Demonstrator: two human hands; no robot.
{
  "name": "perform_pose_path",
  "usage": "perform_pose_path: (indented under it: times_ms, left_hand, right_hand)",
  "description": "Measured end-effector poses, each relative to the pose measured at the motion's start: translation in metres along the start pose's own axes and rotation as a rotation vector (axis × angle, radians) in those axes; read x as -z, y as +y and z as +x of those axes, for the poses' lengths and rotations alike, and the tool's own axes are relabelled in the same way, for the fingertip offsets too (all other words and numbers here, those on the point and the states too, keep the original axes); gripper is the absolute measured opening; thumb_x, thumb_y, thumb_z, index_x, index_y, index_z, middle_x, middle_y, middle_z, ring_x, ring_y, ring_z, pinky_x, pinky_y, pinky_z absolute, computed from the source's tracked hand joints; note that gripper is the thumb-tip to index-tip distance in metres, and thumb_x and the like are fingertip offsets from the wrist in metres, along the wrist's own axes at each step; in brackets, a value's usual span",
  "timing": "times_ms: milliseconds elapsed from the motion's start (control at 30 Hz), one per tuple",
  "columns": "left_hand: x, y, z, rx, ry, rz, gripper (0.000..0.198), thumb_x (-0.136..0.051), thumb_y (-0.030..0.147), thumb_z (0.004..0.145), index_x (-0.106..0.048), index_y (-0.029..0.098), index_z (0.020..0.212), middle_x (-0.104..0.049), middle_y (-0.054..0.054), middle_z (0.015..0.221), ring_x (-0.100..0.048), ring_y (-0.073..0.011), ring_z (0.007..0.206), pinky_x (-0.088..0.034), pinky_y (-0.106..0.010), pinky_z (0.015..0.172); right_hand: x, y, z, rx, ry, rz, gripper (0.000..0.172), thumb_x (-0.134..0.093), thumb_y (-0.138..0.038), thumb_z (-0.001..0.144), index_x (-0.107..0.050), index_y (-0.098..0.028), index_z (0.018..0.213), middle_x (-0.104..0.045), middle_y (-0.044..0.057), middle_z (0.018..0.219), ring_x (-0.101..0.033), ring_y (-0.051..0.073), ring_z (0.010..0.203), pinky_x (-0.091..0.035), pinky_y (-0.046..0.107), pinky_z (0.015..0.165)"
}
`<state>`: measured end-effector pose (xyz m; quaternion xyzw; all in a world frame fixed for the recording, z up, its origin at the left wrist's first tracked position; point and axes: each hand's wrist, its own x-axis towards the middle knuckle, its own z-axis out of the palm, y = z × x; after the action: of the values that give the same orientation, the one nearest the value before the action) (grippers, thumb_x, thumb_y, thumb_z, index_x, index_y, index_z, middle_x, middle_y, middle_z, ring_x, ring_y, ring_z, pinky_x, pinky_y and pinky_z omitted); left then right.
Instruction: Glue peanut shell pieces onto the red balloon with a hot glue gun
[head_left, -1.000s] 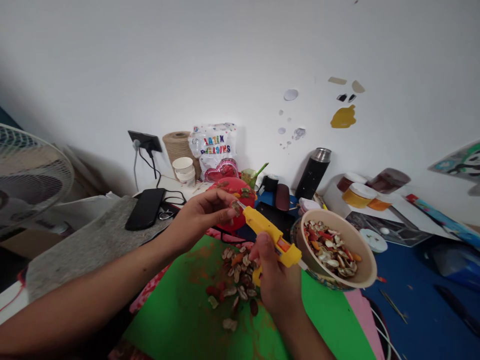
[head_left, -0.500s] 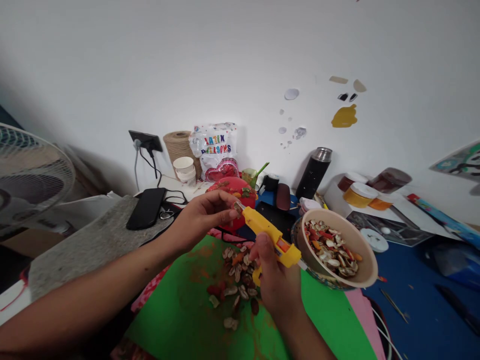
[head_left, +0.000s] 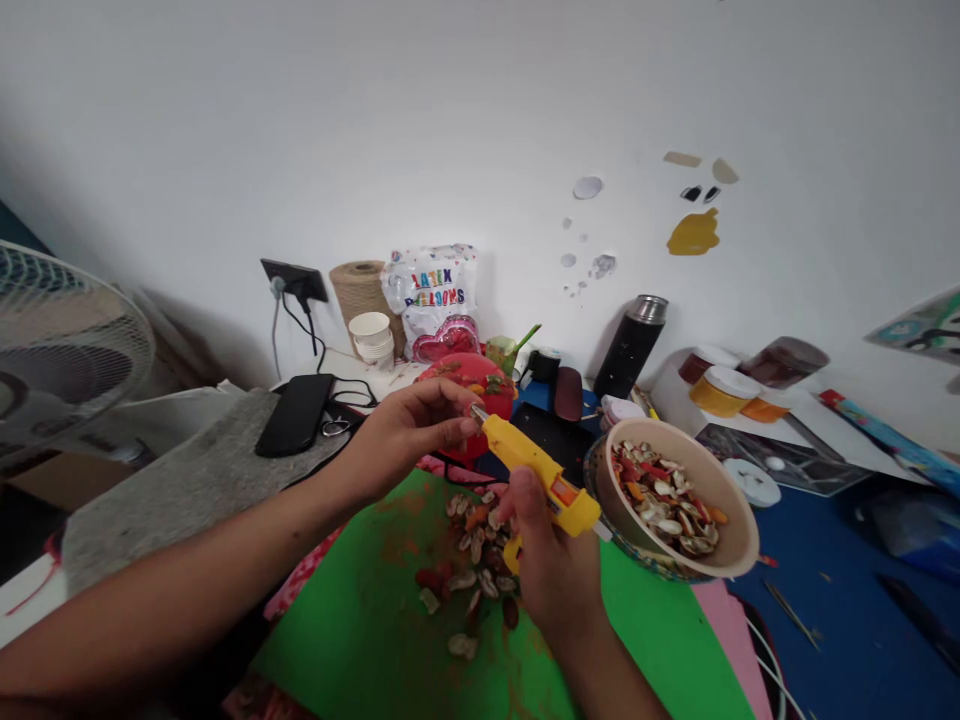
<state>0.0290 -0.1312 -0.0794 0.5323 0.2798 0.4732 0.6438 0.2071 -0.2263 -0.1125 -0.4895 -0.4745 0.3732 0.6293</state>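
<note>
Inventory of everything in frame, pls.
glue gun: 1, yellow, centre, held
green sheet: 1, green, front centre
shells: loose pile, mixed colours, on green sheet
bowl: 1, beige, right of gun, holds more shells
grey mat: 1, grey, left
phone: 1, black, on grey mat
fan: 1, white, far left
twine roll: 1, tan, back
paper cups: stack, white, before twine roll
balloon bag: 1, white, back
flask: 1, black, back
jars: several, yellow and brown, right of flask
left hand: 1, fingertips pinched at gun's nozzle
right hand: 1, gripping glue gun
</note>
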Motion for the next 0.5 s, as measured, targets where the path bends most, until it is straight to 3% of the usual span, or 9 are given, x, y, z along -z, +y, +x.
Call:
perform_pose_path:
  times_ms: [333,500]
  left_hand:
    - [0.0012,-0.0004,0.0009,-0.005,0.006,0.027,0.034,-0.108,0.036,0.081,-0.086,0.019,0.1,-0.084,-0.002,0.1,-0.077,-0.012,0.085,-0.066,-0.021,0.079]
    - [0.0014,-0.0005,0.0009,-0.015,0.01,0.048,0.034,-0.107,0.037,0.081,-0.086,0.019,0.101,-0.083,-0.003,0.102,-0.078,-0.0137,0.087,-0.066,-0.023,0.079]
  right_hand:
    - [-0.0004,-0.0041,-0.0001,0.013,-0.026,0.002,0.071,-0.069,-0.083,0.101,-0.061,-0.023,0.063,-0.057,-0.001,0.058,-0.048,0.013,0.051,-0.039,0.026,0.047]
    - [-0.0006,-0.0025,0.001,0.022,-0.019,0.018,0.07,-0.07,-0.081,0.102,-0.06,-0.023,0.063,-0.047,-0.004,0.055,-0.039,0.012,0.049,-0.034,0.026,0.046]
